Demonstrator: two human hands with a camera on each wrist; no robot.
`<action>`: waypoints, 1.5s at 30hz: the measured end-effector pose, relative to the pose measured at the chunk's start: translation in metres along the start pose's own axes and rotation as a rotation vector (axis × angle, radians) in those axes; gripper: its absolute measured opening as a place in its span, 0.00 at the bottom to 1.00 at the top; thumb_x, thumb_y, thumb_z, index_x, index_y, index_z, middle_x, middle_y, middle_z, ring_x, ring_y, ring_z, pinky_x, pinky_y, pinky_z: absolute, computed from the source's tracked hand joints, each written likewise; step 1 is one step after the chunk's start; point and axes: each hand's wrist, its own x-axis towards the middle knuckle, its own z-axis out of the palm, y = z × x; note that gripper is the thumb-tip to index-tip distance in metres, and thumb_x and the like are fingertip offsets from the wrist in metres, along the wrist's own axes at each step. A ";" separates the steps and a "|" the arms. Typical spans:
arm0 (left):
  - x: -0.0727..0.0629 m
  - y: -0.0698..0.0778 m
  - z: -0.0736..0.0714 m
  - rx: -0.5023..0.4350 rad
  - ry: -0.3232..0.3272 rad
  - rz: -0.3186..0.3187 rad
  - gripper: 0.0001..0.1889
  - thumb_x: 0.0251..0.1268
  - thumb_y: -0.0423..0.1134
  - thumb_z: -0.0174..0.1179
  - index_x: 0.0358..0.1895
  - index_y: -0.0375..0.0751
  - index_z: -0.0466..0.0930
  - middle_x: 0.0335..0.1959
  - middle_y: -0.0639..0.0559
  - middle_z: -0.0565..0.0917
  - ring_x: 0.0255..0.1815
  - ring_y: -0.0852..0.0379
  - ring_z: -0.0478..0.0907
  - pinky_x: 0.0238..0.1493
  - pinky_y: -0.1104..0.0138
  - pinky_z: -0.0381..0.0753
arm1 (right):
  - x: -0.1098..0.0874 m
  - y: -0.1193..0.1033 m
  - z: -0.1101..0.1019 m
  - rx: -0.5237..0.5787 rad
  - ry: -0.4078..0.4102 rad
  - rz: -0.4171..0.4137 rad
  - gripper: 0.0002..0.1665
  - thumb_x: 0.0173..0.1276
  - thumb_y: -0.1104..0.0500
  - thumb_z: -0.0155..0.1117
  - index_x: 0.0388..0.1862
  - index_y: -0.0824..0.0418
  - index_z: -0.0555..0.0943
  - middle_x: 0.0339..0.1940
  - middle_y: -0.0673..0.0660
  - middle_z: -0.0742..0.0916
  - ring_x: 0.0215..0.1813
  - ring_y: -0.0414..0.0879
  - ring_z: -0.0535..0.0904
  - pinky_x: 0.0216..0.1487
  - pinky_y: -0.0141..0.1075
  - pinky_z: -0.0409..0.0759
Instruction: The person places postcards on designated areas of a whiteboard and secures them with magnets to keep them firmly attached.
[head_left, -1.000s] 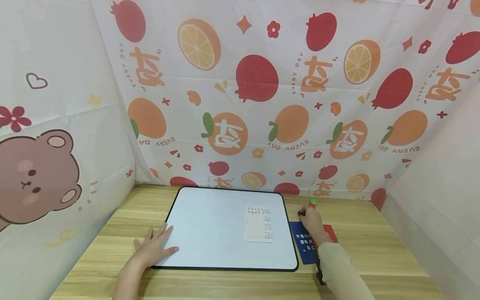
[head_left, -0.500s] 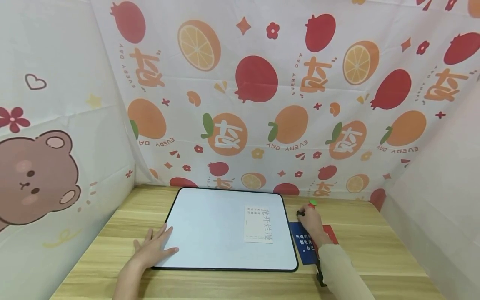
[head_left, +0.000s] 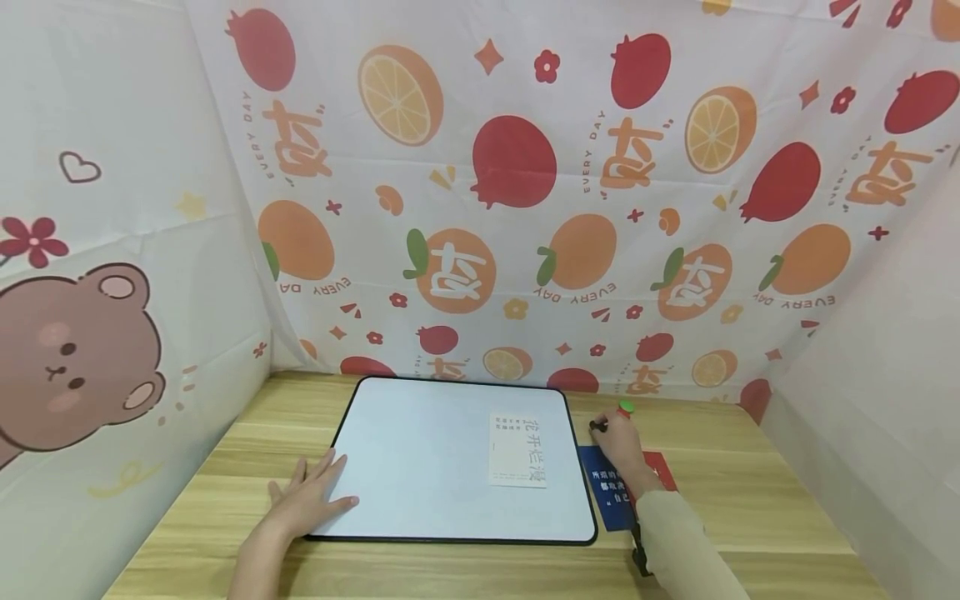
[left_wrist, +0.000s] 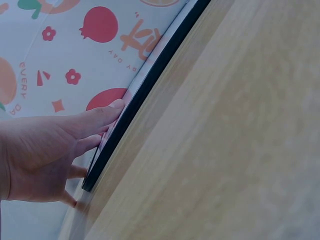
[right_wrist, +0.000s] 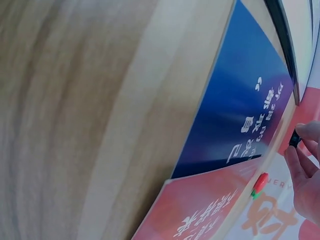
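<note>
A whiteboard [head_left: 420,467] with a black frame lies on the wooden table. My left hand [head_left: 303,497] rests on its left edge with fingers spread, thumb on the white surface; the left wrist view shows the fingers along the black frame [left_wrist: 135,105]. Just beyond the board's right edge, my right hand [head_left: 618,440] pinches a small black object [right_wrist: 295,138] between thumb and fingertips; its exact kind does not show. Beside that hand stands a small red and green piece [head_left: 626,408]. Under the right hand and forearm lie a blue card [head_left: 606,492] and a red card [head_left: 660,468], both with white writing.
A pale card [head_left: 517,450] with grey lettering lies on the right part of the board. A fruit-print cloth [head_left: 517,250] hangs behind the table, and a bear-print cloth [head_left: 75,358] on the left. A black strap [head_left: 639,550] shows beside the right sleeve.
My right hand has shifted slightly left toward the whiteboard with the small black object. The left hand stays where it was on the board's edge.
</note>
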 end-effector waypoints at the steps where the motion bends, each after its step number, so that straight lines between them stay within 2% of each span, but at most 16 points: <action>1: 0.000 0.000 0.000 0.000 0.000 0.000 0.44 0.55 0.60 0.58 0.66 0.28 0.59 0.67 0.28 0.51 0.61 0.18 0.37 0.46 0.26 0.29 | 0.000 -0.001 0.000 0.005 -0.002 0.003 0.09 0.55 0.68 0.66 0.36 0.68 0.79 0.35 0.62 0.83 0.39 0.53 0.79 0.42 0.47 0.78; 22: 0.002 0.002 -0.003 -0.011 -0.023 -0.010 0.44 0.56 0.60 0.58 0.66 0.27 0.58 0.67 0.27 0.50 0.61 0.18 0.36 0.46 0.26 0.28 | 0.002 -0.010 0.001 0.049 -0.021 0.029 0.11 0.57 0.67 0.66 0.40 0.68 0.79 0.38 0.62 0.84 0.42 0.55 0.80 0.44 0.48 0.77; 33: 0.003 0.001 -0.002 -0.010 -0.024 -0.016 0.45 0.56 0.60 0.57 0.66 0.28 0.57 0.68 0.28 0.50 0.61 0.18 0.36 0.46 0.26 0.27 | 0.004 -0.014 0.002 0.051 -0.028 -0.011 0.11 0.57 0.67 0.66 0.39 0.67 0.79 0.38 0.62 0.84 0.42 0.56 0.80 0.42 0.47 0.78; 39: 0.003 0.001 -0.001 0.012 -0.011 -0.008 0.44 0.56 0.59 0.57 0.66 0.28 0.58 0.68 0.29 0.50 0.61 0.18 0.36 0.46 0.26 0.28 | 0.003 -0.019 0.001 0.088 -0.045 -0.013 0.10 0.58 0.67 0.65 0.40 0.67 0.79 0.37 0.62 0.84 0.38 0.53 0.80 0.39 0.44 0.80; 45: 0.002 0.001 -0.001 0.002 -0.015 -0.009 0.44 0.56 0.59 0.57 0.66 0.28 0.58 0.68 0.28 0.50 0.62 0.18 0.36 0.46 0.26 0.28 | 0.003 -0.024 0.001 0.110 -0.052 -0.013 0.10 0.58 0.67 0.65 0.40 0.68 0.79 0.36 0.61 0.84 0.31 0.48 0.79 0.30 0.38 0.80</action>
